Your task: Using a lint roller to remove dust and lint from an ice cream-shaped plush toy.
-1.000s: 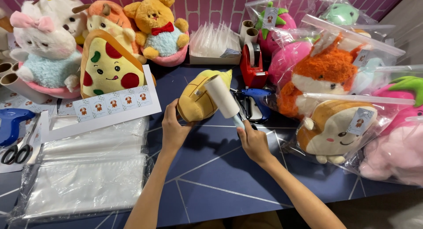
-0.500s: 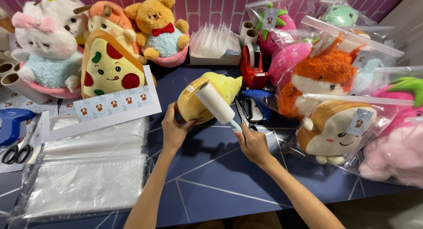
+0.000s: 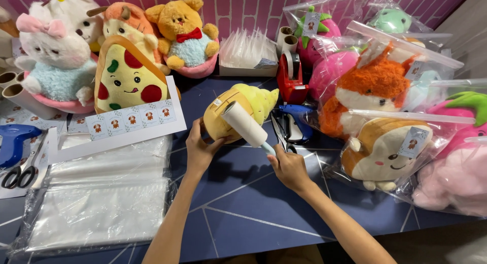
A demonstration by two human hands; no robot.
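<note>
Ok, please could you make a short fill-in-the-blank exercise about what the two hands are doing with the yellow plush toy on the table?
1. The left hand steadies a plush toy whose colour is ____.
2. The right hand presses a white lint ____ against that toy.
3. The pile of clear plastic bags lies on the person's ____ side.
4. The tape dispenser behind the toy is ____.

Missing words: yellow; roller; left; red

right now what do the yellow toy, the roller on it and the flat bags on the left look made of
Yellow toy, held by the left hand: soft plush fabric, matte, with stitched seams showing. Roller, held by the right hand: a white cylinder that looks like paper sheets, probably sticky, on a pale handle that seems plastic. Flat bags: thin clear plastic film, glossy, with glare and wrinkles.
</note>
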